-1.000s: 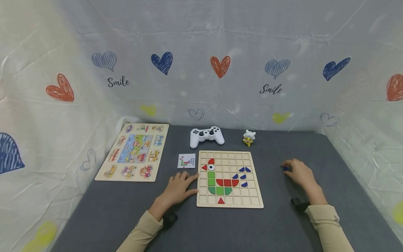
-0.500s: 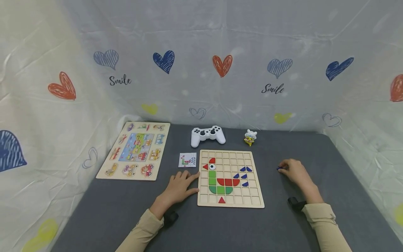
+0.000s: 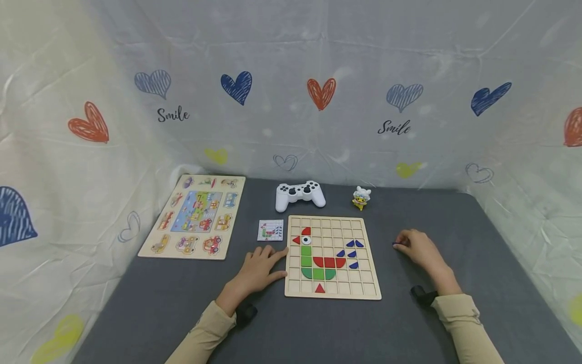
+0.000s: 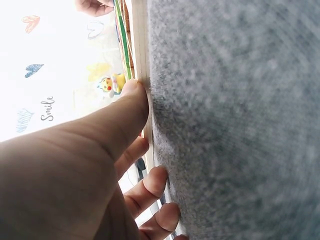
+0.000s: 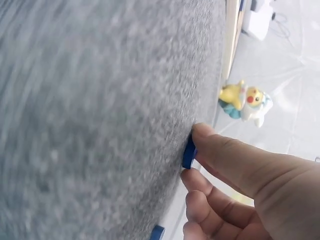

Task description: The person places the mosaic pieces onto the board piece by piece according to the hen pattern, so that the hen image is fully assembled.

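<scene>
My right hand (image 3: 418, 248) is low over the table, right of the wooden grid board (image 3: 354, 289). Its thumb and forefinger pinch a small blue piece (image 5: 189, 153) by its edges, plain in the right wrist view. A second blue piece (image 5: 157, 232) shows at the bottom of that view, apart from the fingers. With fingers spread, my left hand (image 3: 255, 270) touches the board's left edge with thumb and forefinger. Red, green and blue pieces lie in the board's grid, among them a red triangle (image 3: 320, 288), a green square (image 3: 306, 251) and a round eye piece (image 3: 306, 240).
Left of the board's top corner lies a small picture card (image 3: 270, 230). Behind stand a white game controller (image 3: 300, 194) and a yellow and white figurine (image 3: 361, 198). A wooden vehicle puzzle (image 3: 191, 217) lies at the far left. A printed sheet (image 3: 282, 121) hangs behind the table.
My right hand has moved a little left toward the board, pinching the blue piece. The left hand has stayed at the board's edge.
</scene>
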Motion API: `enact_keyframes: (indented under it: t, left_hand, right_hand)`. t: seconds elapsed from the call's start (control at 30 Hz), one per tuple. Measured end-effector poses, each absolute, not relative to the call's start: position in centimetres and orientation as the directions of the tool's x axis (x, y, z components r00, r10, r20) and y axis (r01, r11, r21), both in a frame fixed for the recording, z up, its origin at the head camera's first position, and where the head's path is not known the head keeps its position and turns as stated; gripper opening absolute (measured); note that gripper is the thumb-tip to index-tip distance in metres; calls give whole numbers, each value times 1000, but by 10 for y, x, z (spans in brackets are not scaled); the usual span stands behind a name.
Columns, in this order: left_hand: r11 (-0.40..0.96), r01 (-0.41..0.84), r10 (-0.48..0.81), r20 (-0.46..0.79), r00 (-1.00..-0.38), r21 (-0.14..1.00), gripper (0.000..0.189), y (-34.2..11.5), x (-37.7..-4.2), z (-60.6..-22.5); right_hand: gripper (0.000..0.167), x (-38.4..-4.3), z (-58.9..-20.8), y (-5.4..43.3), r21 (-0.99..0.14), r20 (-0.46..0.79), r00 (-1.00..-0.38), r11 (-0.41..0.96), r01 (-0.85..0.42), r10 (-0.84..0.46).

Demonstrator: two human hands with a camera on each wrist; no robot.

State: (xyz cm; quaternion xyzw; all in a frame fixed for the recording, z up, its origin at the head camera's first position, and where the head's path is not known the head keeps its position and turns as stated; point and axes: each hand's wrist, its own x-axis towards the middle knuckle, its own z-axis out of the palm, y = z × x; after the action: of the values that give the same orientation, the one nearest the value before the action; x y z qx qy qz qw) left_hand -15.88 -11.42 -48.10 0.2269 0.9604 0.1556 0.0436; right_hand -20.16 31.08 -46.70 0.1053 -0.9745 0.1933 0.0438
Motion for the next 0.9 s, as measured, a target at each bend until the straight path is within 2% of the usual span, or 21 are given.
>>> enact_keyframes:
  t: [0.47,0.9]
  left_hand:
    - [847,422,452,-19,-892,324,60,-115,-159,-481]
    - [850,424,449,-8,-894,312,60,-115,-160,-485]
  right_hand:
    - [10,-196,-460,285,-366,107,-978,908,-204,-177]
    - [11,-185,-461,254,-406,109,-963,874,-268,-245]
